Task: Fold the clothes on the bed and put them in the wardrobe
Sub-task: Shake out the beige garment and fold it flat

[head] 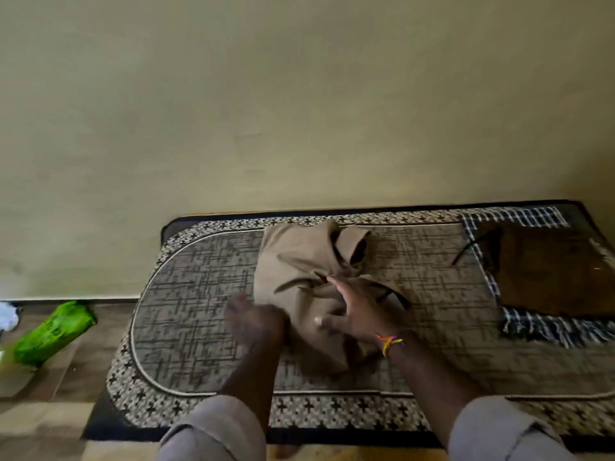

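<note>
- Your right hand point(352, 311) lies at the centre of the frame with fingers spread, palm pressed on the tan garment point(299, 271).
- Your left hand point(256, 322) is just left of it, blurred, touching the garment's left edge; you cannot tell whether its fingers are curled or flat.
- The tan garment sits partly folded and bunched in the middle of the patterned bed cover point(199, 294), its upper part reaching the far border.
- At the right of the frame a brown cloth point(549, 274) lies on a checked cloth point(519, 216), well apart from the tan garment.
- A coloured thread band point(391, 342) circles your right wrist.
- A green packet point(53, 331) lies on the floor at lower left.
</note>
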